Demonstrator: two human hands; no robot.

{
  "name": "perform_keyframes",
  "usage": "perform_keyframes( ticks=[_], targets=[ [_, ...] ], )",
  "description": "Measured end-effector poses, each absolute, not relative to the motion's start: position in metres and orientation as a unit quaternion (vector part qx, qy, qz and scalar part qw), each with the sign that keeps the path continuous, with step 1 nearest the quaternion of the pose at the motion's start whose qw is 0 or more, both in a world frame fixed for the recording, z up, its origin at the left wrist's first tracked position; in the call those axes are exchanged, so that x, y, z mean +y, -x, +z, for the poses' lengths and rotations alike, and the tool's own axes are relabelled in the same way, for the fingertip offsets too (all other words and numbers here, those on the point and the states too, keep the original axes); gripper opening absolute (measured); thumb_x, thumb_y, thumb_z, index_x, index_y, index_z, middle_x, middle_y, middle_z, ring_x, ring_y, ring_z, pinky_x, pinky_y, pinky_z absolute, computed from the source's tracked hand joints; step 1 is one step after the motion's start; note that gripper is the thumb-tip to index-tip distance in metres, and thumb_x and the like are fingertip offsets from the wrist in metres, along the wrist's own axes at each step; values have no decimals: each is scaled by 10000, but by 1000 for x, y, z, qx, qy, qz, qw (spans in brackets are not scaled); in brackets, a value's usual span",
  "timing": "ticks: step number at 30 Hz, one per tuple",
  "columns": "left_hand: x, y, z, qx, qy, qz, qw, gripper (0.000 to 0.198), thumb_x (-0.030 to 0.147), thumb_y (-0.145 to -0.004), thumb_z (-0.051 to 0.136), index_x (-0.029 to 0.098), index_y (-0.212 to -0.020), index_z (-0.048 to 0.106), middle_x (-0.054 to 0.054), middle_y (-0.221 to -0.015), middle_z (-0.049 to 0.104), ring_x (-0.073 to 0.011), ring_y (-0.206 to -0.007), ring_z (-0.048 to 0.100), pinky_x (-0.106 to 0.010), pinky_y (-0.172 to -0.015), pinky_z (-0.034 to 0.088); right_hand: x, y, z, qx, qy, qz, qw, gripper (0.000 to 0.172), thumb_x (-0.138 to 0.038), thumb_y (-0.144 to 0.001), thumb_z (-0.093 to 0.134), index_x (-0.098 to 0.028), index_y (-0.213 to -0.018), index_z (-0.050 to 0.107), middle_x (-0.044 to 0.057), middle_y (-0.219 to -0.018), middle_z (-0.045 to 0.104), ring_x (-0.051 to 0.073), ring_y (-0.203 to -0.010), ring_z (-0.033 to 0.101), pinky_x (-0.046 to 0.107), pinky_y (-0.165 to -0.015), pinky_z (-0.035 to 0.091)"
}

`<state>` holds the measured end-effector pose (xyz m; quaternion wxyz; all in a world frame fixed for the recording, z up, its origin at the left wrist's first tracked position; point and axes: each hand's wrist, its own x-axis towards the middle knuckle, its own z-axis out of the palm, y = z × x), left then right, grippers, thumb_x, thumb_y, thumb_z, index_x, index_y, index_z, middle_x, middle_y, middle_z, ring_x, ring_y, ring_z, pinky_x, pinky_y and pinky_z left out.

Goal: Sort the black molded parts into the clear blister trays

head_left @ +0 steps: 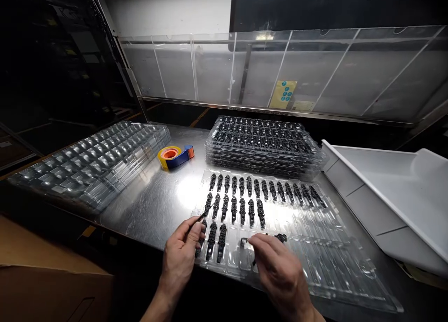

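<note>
My left hand [180, 252] pinches a slim black piece [206, 213] between thumb and fingers, over the left edge of a clear plastic tray [301, 224]. Narrow black jointed parts [234, 209] fill the tray's back row and the left portions of its middle and front rows. Above the front row is my right hand [280, 270], its fingers curled together. A black part [281, 238] shows just behind its knuckles, and a dark bit shows under the fingers. How much the right hand encloses is hidden. A small dark piece [243, 241] is at its fingertips.
Behind the tray stands a stack of filled clear trays [262, 149]. More stacked clear trays [115, 158] are at left, with a tape dispenser [175, 157] between the stacks. A white bin [378, 191] borders the right side; a cardboard box [49, 275] sits lower left.
</note>
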<state>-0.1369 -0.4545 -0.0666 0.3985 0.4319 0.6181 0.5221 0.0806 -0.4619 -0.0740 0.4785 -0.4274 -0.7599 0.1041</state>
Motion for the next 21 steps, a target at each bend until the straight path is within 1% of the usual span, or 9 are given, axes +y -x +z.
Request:
perform_keyframes(
  ticks=[2,6,8,10,12,14,18,20,21],
  targets=[
    [-459,154,-70,633,-428,520,382,400,483,-816,620,178,-1071,668,-36,-896,665,-120,-681,576,-221,-605,498,-465,-75,-76,-795,383,44,468,318,-9,-835,482,-148,-1071,642,109,-909,682,192,-845,652,299,-700,571],
    [-470,170,-79,641,-442,507,369,373,458,-825,614,205,-1092,680,-23,-911,654,-121,-686,580,-215,-582,493,-470,-68,-80,-814,337,-1,473,388,65,-777,477,-92,-1107,607,147,-964,661,218,-943,625,342,-801,546],
    [-473,173,-82,641,-457,498,363,360,444,-837,602,218,-1108,675,-19,-918,649,-127,-711,586,-223,-609,498,-471,-65,-82,-817,336,-5,469,386,68,-776,480,-85,-1110,599,152,-979,654,214,-963,614,332,-814,538],
    [-474,176,-83,648,-469,490,347,353,438,-841,595,222,-1107,677,-18,-915,644,-138,-742,594,-243,-676,509,-469,-61,-86,-819,346,-1,457,350,51,-796,472,-87,-1091,600,142,-957,656,200,-931,616,307,-783,537],
    [-473,179,-83,654,-480,483,329,355,441,-839,592,216,-1099,682,-21,-900,640,-158,-782,604,-271,-748,515,-468,-56,-90,-824,359,0,437,311,20,-822,458,-94,-1072,605,126,-932,661,194,-891,616,305,-759,531],
    [-474,179,-81,655,-494,476,317,356,442,-841,586,213,-1096,684,-26,-894,638,-177,-816,611,-298,-803,513,-468,-52,-94,-833,373,1,408,273,-25,-848,460,-113,-1056,612,108,-938,670,206,-897,610,332,-779,518],
    [-475,176,-78,648,-519,457,319,311,416,-861,563,229,-1072,694,-34,-947,652,-191,-856,624,-320,-858,509,-472,-49,-97,-852,408,17,328,161,-224,-899,521,-190,-1013,630,65,-1017,679,262,-1032,575,412,-859,474],
    [-476,174,-76,642,-536,447,318,284,388,-875,550,237,-1068,695,-36,-991,662,-194,-899,626,-314,-873,504,-474,-50,-98,-853,423,18,306,177,-301,-904,533,-210,-1020,629,56,-1067,674,285,-1089,551,441,-881,453],
    [-476,174,-75,638,-547,443,312,274,372,-882,544,240,-1069,694,-37,-1006,665,-194,-921,625,-311,-883,500,-474,-51,-99,-850,433,20,299,179,-305,-908,525,-213,-1021,629,55,-1091,669,294,-1114,538,455,-892,443]
  ],
)
